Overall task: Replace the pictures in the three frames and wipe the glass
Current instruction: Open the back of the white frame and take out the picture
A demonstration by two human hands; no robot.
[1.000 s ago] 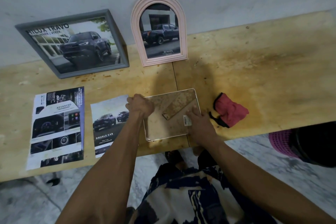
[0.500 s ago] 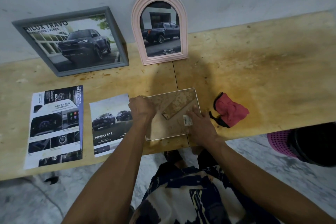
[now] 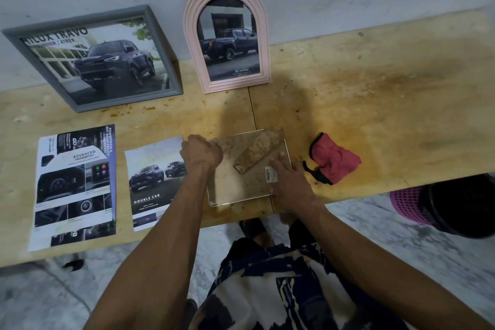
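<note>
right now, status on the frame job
Left hand gripping the face-down frame at its left edge. Right hand flat on its backing. Nothing in the way.

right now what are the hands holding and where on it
The left hand grips the upper left edge of the face-down frame, fingers curled. The right hand lies flat, pressing its backing near the right edge by the barcode sticker.

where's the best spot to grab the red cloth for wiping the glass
Take the crumpled red cloth with black trim by its raised, bunched middle, coming from above with the right hand, which lies just beside it. The folds stand proud of the wooden table, so a pinch grip should catch easily.
</note>
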